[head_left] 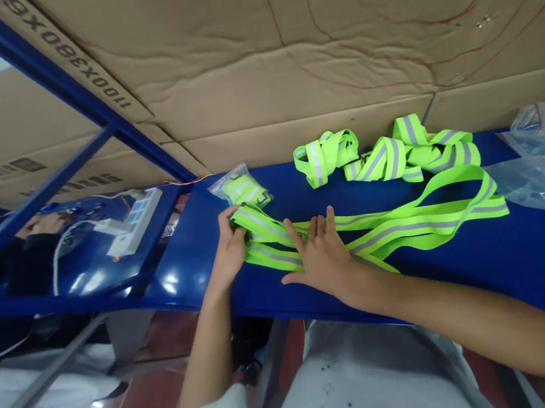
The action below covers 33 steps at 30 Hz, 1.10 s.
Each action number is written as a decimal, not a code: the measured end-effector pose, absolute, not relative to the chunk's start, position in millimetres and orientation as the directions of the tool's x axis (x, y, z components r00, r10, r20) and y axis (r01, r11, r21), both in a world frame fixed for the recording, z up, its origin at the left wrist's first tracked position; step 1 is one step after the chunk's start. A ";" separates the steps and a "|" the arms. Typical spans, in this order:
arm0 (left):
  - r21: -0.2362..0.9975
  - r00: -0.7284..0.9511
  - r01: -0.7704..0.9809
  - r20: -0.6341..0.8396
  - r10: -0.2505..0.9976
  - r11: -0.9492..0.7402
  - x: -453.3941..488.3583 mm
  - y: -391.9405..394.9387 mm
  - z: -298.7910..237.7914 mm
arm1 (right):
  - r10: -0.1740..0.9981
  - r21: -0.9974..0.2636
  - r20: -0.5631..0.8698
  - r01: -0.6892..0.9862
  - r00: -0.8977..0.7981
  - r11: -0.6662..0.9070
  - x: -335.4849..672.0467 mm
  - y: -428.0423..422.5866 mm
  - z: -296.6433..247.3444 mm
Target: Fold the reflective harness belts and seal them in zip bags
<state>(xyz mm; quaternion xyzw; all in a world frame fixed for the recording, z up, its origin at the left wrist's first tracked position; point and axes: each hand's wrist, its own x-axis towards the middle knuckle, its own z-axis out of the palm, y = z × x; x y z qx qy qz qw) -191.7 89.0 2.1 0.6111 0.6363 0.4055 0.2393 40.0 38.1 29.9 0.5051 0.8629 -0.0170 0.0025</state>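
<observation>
— What do we have under our hands?

— We have a reflective strap (420,224): fluorescent yellow-green webbing with a silver-grey stripe down the middle of each band. It lies flat on the blue surface (462,272), towards its front edge, in several long bands laid side by side and crossing. One big loop opens out towards the surface's right end.

— And how do our fingers stand?

— Our left hand (231,253) has its fingers curled round the strap's folded end, thumb on top, holding the fold. Our right hand (327,260) lies palm down on the bands just beside it, fingers straight and a little apart, pressing and gripping nothing.

— What else do we see on the surface?

— At its back edge we see a bagged strap (243,188) of the same colour, folded small in clear film. Also along the back edge, nearer the middle, lies a loose heap of straps (387,155), twisted and looped over one another. At the right end we see crumpled clear plastic bags (542,155). Brown cardboard (284,62) rises behind the surface.
</observation>
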 end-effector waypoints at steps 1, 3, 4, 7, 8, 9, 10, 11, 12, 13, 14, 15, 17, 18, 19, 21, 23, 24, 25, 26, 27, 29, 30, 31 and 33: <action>0.800 -0.145 0.598 0.168 0.975 -0.049 -193.9 91.1 3.5 | 0.873 -0.021 -0.044 0.874 -0.486 0.486 35.7 38.8 30.8; 0.776 -0.155 0.631 0.108 0.982 0.014 -198.1 95.0 6.9 | 0.855 -0.019 -0.040 0.856 -0.517 0.517 34.2 42.6 29.5; 0.760 -0.160 0.649 0.077 0.984 0.046 -199.3 96.4 8.9 | 0.838 -0.022 -0.015 0.838 -0.546 0.546 36.5 45.6 27.6; 0.696 -0.187 0.708 0.021 0.982 0.120 -195.7 98.3 16.0 | 0.779 -0.044 0.081 0.778 -0.622 0.626 49.8 55.5 18.6; 0.673 -0.203 0.727 0.017 0.979 0.139 -192.0 98.3 18.6 | 0.763 -0.052 0.112 0.763 -0.637 0.645 54.6 58.2 15.4; 0.651 -0.219 0.743 0.017 0.975 0.156 -187.4 98.1 21.1 | 0.745 -0.055 0.141 0.746 -0.653 0.664 58.9 60.4 12.7; 0.630 -0.234 0.758 0.020 0.972 0.169 -182.3 97.9 23.6 | 0.724 -0.051 0.164 0.727 -0.670 0.684 62.5 61.9 10.8; 0.612 -0.245 0.770 0.025 0.969 0.179 -177.0 97.7 25.9 | 0.705 -0.041 0.178 0.710 -0.687 0.703 65.3 62.9 10.3; 0.596 -0.252 0.781 0.029 0.967 0.186 -171.9 97.6 28.2 | 0.692 -0.033 0.181 0.699 -0.699 0.715 67.4 63.5 11.3; 0.581 -0.256 0.791 0.032 0.966 0.191 -167.4 97.6 30.3 | 0.687 -0.031 0.172 0.693 -0.706 0.720 68.7 63.9 14.1; 0.568 -0.256 0.800 0.032 0.966 0.193 -163.6 97.6 32.3 | 0.690 -0.039 0.150 0.693 -0.708 0.720 69.5 64.4 18.5; 0.558 -0.253 0.807 0.030 0.967 0.194 -160.6 97.6 34.0 | 0.702 -0.059 0.120 0.701 -0.702 0.711 69.9 65.2 24.2; 0.546 -0.237 0.817 0.023 0.971 0.186 -156.7 97.7 36.3 | 0.733 -0.128 0.041 0.724 -0.679 0.678 70.3 67.7 37.7; 0.543 -0.224 0.821 0.019 0.974 0.177 -155.4 97.8 36.5 | 0.742 -0.160 0.002 0.733 -0.670 0.662 70.4 69.3 43.9; 0.543 -0.210 0.823 0.021 0.978 0.165 -154.4 98.0 35.9 | 0.748 -0.182 -0.031 0.739 -0.663 0.648 70.5 70.9 49.0; 0.546 -0.190 0.827 0.045 0.981 0.135 -152.5 98.4 32.3 | 0.753 -0.198 -0.062 0.748 -0.655 0.634 70.9 73.0 54.0; 0.550 -0.186 0.828 0.083 0.979 0.111 -150.5 98.5 26.8 | 0.761 -0.192 -0.051 0.754 -0.646 0.628 71.5 72.8 51.4; 0.552 -0.188 0.827 0.100 0.977 0.103 -149.6 98.2 24.1 | 0.766 -0.189 -0.039 0.758 -0.641 0.624 72.0 71.9 48.1; 0.555 -0.190 0.826 0.110 0.976 0.098 -149.0 97.7 21.8 | 0.771 -0.188 -0.025 0.761 -0.636 0.621 72.7 70.6 44.2; 0.559 -0.193 0.824 0.116 0.974 0.097 -148.6 97.0 20.1 | 0.774 -0.188 -0.007 0.761 -0.633 0.621 73.6 69.1 40.2; 0.564 -0.194 0.821 0.118 0.974 0.095 -148.6 96.2 18.9 | 0.775 -0.186 0.011 0.761 -0.631 0.622 74.7 67.7 36.7; 0.575 -0.195 0.813 0.118 0.974 0.093 -149.6 94.9 17.5 | 0.770 -0.185 0.038 0.753 -0.637 0.632 77.1 65.9 32.4; 0.583 -0.195 0.808 0.120 0.973 0.091 -150.5 94.8 16.8 | 0.765 -0.190 0.045 0.746 -0.643 0.638 78.3 65.7 31.9; 0.592 -0.194 0.801 0.124 0.973 0.084 -151.3 95.0 15.9 | 0.759 -0.197 0.047 0.739 -0.649 0.644 79.4 65.9 32.4; 0.620 -0.177 0.783 0.147 0.973 0.049 -152.5 95.6 12.9 | 0.756 -0.221 0.041 0.731 -0.654 0.645 81.2 67.3 35.1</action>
